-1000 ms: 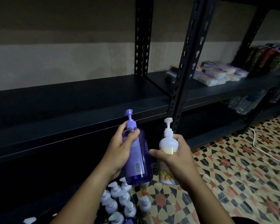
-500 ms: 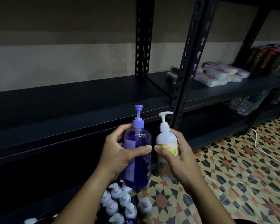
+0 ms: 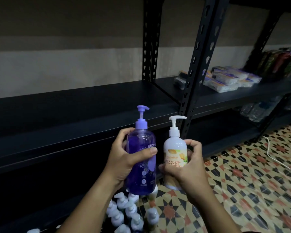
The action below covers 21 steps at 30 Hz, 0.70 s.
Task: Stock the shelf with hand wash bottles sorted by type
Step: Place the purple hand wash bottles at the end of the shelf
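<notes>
Hands raised mid-frame: your left hand [image 3: 123, 158] grips an upright translucent purple pump bottle [image 3: 141, 158]; your right hand [image 3: 190, 167] grips a white pump bottle [image 3: 175, 150] beside it.

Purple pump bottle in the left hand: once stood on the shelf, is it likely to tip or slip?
The purple bottle looks nearly full, so probably heavy and fairly stable. Its tall pump may make it tippable if knocked. Its clear, glossy wall could be slippery; the left hand wraps it fully.

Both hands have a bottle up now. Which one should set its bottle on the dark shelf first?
Probably left. The left hand holds the purple bottle upright in front of the bare shelf. The right hand, with the white bottle, sits near the upright post.
</notes>
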Tool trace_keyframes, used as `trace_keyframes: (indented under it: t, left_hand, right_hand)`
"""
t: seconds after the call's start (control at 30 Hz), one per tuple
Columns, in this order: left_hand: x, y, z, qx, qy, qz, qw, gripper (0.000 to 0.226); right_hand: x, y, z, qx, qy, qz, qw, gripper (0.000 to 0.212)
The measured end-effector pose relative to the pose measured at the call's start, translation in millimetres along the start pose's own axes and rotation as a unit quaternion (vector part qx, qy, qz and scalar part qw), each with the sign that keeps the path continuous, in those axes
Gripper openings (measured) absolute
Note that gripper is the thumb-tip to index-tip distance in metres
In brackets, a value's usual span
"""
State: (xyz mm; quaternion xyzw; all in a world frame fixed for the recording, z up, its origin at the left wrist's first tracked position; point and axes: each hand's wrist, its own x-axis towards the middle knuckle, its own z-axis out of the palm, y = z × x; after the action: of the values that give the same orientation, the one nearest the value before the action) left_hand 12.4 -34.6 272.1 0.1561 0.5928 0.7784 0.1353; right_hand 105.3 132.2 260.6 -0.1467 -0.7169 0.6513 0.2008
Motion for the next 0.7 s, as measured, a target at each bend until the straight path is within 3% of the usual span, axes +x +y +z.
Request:
trace_keyframes:
  t: [0.23,0.37,0.53,0.7]
  left_hand:
    - [-1,1,-3,-0.019,-0.04,0.01,0.999,0.065]
    - [-2,-2,3,-0.048,-0.017,0.009,0.999,0.052]
    - [2,0,-1,0.02,0.004,0.031,0.999,0.087]
    - [11,6,-7,0.065,0.037,0.067,0.995,0.076]
  right_hand:
    - [-2,-3,-1,0.01,0.007,-0.04,0.999,0.067]
    - [-3,-4,4,0.042,0.002,-0.029,0.999,0.065]
    - [-3,-3,9,0.039,-0.015,-0.049,0.998,0.064]
    - [-1,-4,11,0.053,-0.015,-0.053,0.997,0.065]
